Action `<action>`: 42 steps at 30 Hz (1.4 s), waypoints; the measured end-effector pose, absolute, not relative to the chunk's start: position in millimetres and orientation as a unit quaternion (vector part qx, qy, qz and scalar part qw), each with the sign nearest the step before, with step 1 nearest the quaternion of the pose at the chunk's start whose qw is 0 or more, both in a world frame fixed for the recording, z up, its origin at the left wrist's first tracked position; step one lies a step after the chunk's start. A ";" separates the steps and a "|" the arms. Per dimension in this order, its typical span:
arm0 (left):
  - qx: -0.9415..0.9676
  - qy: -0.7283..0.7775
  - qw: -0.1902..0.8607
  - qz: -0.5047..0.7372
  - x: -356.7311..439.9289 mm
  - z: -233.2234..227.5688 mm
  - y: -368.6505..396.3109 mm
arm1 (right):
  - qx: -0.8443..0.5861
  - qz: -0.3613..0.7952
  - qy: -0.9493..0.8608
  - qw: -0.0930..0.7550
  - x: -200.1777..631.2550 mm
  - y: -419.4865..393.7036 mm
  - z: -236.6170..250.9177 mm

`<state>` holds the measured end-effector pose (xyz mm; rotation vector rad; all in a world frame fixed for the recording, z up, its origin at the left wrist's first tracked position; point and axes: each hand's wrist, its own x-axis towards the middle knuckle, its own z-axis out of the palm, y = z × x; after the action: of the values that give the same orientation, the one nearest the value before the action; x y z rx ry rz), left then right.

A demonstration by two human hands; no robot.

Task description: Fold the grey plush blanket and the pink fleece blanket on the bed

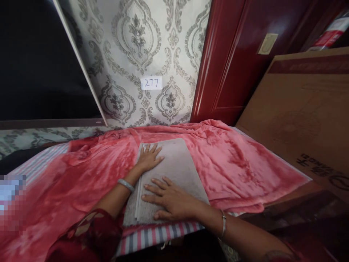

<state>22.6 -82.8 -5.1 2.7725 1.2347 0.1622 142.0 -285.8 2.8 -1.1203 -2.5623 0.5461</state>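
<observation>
A folded grey cloth [180, 163], which looks like a towel, lies flat with its layered edge along the left side. My left hand [148, 159] rests palm down on its far left part, fingers spread. Nearer to me, my right hand [170, 201] is also laid flat on the cloth, its fingers apart and pointing left. Neither hand grips anything. Beneath the cloth spreads a rumpled pink plush blanket [229, 160].
A striped sheet [163, 234] shows under the blanket at the front edge. To the right stands a large cardboard box [297, 109] beside a dark red door [231, 54]. A black screen [43, 65] rises at the left. Patterned wallpaper bears a paper numbered 277 [151, 83].
</observation>
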 end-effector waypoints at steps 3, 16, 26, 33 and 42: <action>0.912 0.407 0.042 0.041 23.1 -2.6 -82.4 | -0.389 0.207 -0.888 0.134 142.9 -287.5 6.6; 0.953 0.285 0.048 0.086 -27.2 22.7 -166.5 | -0.444 0.230 -0.848 0.174 189.5 -285.0 28.9; 0.958 0.239 -0.014 0.160 -60.6 -26.6 -250.1 | -0.403 0.146 -0.900 0.082 186.8 -207.5 5.9; 0.958 0.236 -0.027 0.158 -63.2 -40.2 -247.6 | -0.408 0.120 -0.903 0.059 190.1 -135.3 2.3; 0.952 0.235 -0.062 0.185 -65.2 -87.2 -233.4 | -0.489 0.100 -0.864 0.067 195.0 -53.2 -11.6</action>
<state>-65.2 -233.4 -87.2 3.1148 0.7703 0.6054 195.0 -53.2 -11.6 -1.4730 -2.6035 0.3013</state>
